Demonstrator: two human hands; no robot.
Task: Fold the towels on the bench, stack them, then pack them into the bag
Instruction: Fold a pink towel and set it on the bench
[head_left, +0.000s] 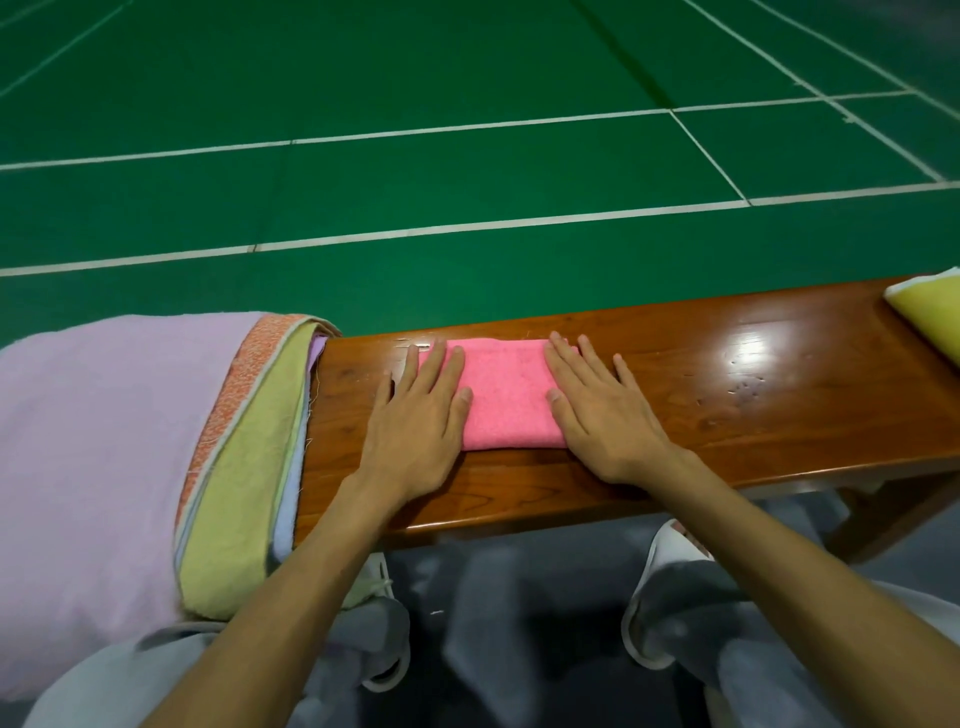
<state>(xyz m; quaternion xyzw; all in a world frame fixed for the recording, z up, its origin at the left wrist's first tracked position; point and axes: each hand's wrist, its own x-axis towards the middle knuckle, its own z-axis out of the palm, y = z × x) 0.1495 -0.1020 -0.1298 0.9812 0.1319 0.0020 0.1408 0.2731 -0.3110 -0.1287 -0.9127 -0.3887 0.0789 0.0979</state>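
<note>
1. Work surface. I read a glossy brown wooden bench (753, 395) running across the view from left to right, with a green court floor (467, 104) marked by white lines beyond it.

2. Task item. A pink towel (506, 395) lies folded into a compact rectangle on the middle of the bench, flat on the wood, closer to the far edge than to the near one.

3. Left hand (421, 415). I see it released and flat, fingers straight and slightly spread. It presses on the left end of the pink towel, with the outer fingers resting on bare wood beside it.

4. Right hand (602, 410). It is likewise flat and unclenched, fingers straight. The thumb side covers the right end of the pink towel and the outer fingers lie on the bench.

5. Other towels. A pile of unfolded towels drapes over the left end of the bench: a lilac towel (104, 441) on top, then an orange patterned towel (244, 374), a yellow-green towel (249, 467) and a pale blue towel (288, 499) showing at the edges. At the right end of the bench lies a yellow towel (930, 312), cut off by the frame edge, well apart from the pink one.

6. Below the bench. I see grey trousers and a white shoe (670, 545).
</note>
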